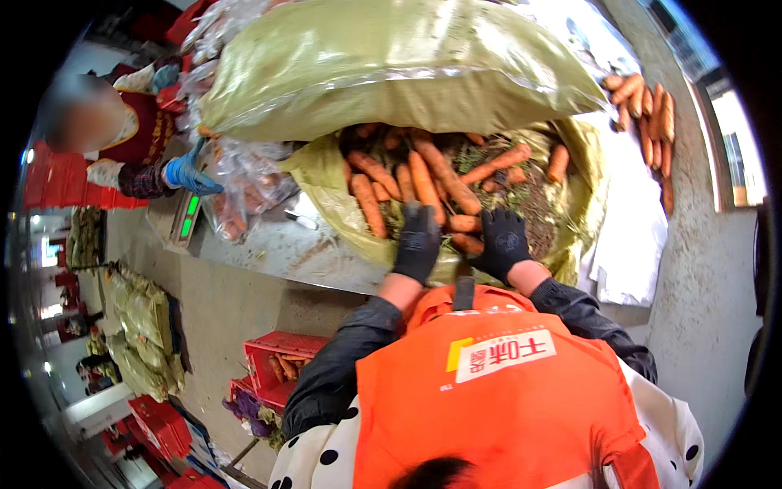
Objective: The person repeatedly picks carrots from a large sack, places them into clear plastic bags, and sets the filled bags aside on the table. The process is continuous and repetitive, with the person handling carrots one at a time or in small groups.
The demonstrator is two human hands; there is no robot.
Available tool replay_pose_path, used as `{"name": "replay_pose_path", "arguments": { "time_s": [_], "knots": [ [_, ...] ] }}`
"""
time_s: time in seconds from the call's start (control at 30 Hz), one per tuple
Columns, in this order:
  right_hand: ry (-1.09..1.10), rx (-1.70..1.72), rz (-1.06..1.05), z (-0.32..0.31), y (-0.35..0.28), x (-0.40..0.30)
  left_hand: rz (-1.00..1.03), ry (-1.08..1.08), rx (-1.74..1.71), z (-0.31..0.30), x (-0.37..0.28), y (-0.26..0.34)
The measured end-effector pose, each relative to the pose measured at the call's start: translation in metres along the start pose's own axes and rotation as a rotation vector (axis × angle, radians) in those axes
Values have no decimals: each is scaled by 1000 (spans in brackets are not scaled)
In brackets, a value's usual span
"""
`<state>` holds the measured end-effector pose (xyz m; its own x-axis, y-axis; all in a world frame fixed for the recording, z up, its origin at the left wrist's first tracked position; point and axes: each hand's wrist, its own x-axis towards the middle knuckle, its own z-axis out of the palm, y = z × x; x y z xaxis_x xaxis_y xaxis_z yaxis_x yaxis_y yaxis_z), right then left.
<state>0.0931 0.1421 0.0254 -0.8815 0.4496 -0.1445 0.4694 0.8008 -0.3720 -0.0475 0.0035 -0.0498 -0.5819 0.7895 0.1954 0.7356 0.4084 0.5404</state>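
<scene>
My left hand (418, 241), in a black glove, reaches into an opened yellow-green plastic sack (330, 195) on the table. Its fingertips meet the lower end of an orange carrot (424, 183); whether they grip it is hidden. My right hand (504, 244), gloved alike, lies back-up over the sack's near side, beside a short carrot (465, 224) and another carrot (467, 244). What its palm covers cannot be seen. Several carrots, loose soil (537, 214) and green leaf scraps (470, 160) fill the sack.
A full, closed sack (391, 67) lies behind the opened one. Several carrots (657, 119) are piled at the right. To the left are bagged carrots (244, 195), a scale display (189, 217) and a co-worker's blue-gloved hand (190, 174). A red crate (284, 367) with carrots stands below.
</scene>
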Motion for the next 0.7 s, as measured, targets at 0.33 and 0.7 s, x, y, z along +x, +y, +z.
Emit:
{"name": "replay_pose_path", "arguments": {
  "time_s": [0.33, 0.7],
  "knots": [
    [56, -66, 206, -41, 65, -17, -498, -211, -183, -47, 18, -21],
    [155, -55, 27, -24, 70, -46, -3, 30, 24, -2, 18, 34]
  ]
}}
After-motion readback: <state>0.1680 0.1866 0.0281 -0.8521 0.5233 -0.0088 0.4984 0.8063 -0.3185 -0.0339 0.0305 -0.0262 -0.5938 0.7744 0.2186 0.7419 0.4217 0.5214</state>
